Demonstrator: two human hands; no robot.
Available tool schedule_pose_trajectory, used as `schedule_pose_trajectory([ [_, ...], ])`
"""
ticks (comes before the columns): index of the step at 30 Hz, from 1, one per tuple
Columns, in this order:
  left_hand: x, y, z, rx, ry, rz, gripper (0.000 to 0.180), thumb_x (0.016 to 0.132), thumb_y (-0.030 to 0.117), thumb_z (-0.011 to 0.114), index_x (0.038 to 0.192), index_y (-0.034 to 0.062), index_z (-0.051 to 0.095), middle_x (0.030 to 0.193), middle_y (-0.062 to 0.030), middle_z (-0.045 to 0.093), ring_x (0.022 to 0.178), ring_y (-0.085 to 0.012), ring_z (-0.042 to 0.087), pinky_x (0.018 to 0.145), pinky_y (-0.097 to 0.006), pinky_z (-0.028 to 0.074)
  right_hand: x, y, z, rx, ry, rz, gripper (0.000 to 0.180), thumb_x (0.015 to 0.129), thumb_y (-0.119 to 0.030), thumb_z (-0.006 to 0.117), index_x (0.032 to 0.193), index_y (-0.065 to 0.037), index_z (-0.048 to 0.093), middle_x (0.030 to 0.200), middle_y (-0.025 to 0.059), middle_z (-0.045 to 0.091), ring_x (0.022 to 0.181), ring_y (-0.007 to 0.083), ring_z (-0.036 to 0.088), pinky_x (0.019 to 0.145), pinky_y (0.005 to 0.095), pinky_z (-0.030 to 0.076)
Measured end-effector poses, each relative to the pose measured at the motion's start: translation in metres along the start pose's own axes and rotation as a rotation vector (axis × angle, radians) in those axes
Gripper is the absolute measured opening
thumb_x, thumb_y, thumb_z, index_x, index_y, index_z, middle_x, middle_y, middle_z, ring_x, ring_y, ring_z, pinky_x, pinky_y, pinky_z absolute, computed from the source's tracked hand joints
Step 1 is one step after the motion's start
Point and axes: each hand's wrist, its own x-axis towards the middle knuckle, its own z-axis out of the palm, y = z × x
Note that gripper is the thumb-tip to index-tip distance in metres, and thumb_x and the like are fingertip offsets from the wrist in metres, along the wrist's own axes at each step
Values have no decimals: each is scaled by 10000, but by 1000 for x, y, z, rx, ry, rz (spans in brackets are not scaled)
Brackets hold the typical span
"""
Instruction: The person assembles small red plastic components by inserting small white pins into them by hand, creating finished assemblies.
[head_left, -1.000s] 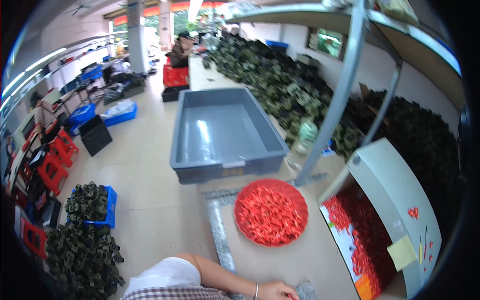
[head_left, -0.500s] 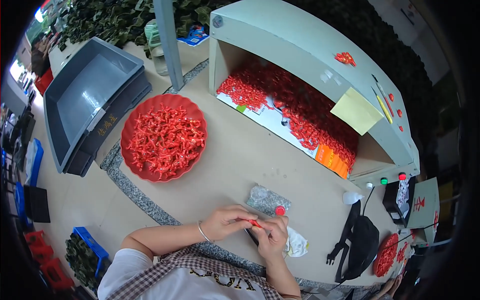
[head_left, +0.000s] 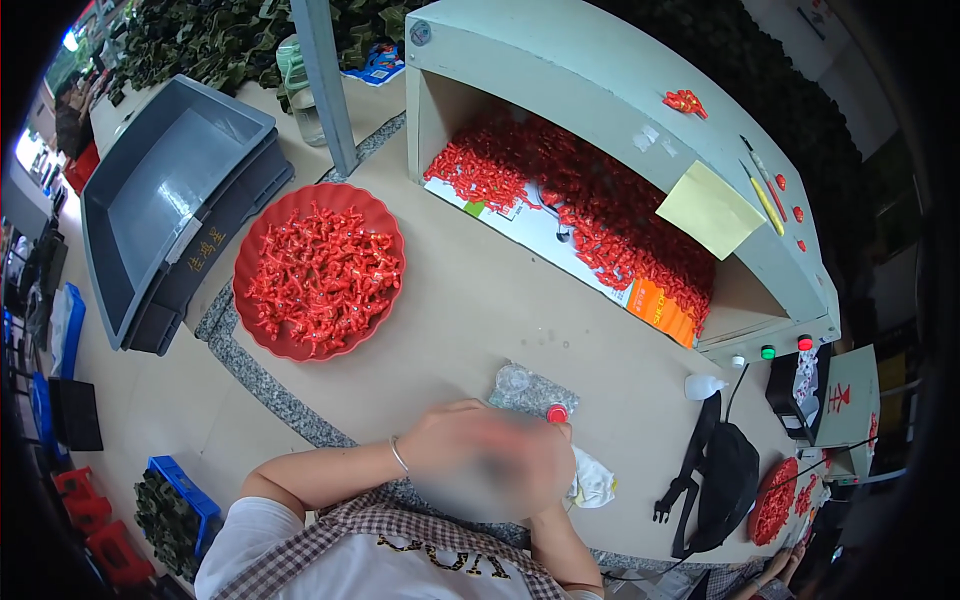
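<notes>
1. Here we are at the near edge of the tabletop (head_left: 470, 290): left hand (head_left: 437, 442) and right hand (head_left: 548, 470) are close together, a blur over both. A red smear (head_left: 505, 432) shows between them, in front of the person's body, probably a small red piece.
2. The grip? Cannot tell, left or right; the blur hides every fingertip, so wide, narrow or holding is anyone's call.
3. My read of the step: close two-handed work on one piece, away from the bowl (head_left: 360, 200). The next move seems to call for steady fingers and a clear look at that piece.
4. Now the count! Two hands, one smear between them.
5. Bowls: two, this big one on the left and a second (head_left: 786, 466) far right, both red, both loaded.
6. Pieces (head_left: 325, 275): far too many to number, heaped in the bowls and in the cabinet (head_left: 590, 80).
7. On that cabinet: one yellow note (head_left: 710, 210) and three buttons (head_left: 768, 352), white, green, red.
8. Bottles, two: tall clear (head_left: 308, 118), small white (head_left: 705, 387). One black bag (head_left: 728, 490), one cloth (head_left: 595, 482) just beside the right hand, one red cap (head_left: 557, 413) by the slab (head_left: 545, 392).
9. One grey tub (head_left: 160, 160) in sight; whether another nests beneath, I can't tell.
</notes>
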Motion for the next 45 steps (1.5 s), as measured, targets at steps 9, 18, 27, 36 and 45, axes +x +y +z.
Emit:
schedule_pose_trajectory([
  [9,3,2,0,-32,-89,-29,337,800,33,621,1131,43,558,1046,-95,539,934,-176,559,786,-275,495,-8,10,7,175,83,150,122,744,-124,688,807,-40,625,752,44,543,733,180,474,675,280,374],
  [18,2,9,-5,41,-108,-25,340,828,72,590,1162,49,531,1062,-101,511,951,-182,552,812,-279,486,-1,4,3,156,43,108,123,757,-66,651,868,-24,617,777,56,542,760,178,491,709,275,385],
  [27,10,63,-98,815,454,239,319,754,13,612,1066,18,546,901,-126,559,814,-234,567,712,-298,466,5,11,-47,-44,219,105,131,835,-44,545,944,19,582,871,70,512,799,139,491,737,249,402],
  [36,55,95,-118,1314,477,291,411,739,93,636,1123,30,505,1047,-138,524,980,-306,510,849,-370,417,7,20,-43,-28,302,167,116,840,-60,543,922,11,581,873,70,538,814,148,502,731,246,403],
  [45,215,16,-89,1231,30,57,386,794,205,578,1148,72,501,1080,-148,523,1018,-302,514,834,-389,444,10,25,-35,-88,338,101,106,820,-34,550,899,19,597,835,110,558,761,202,547,698,285,444],
])
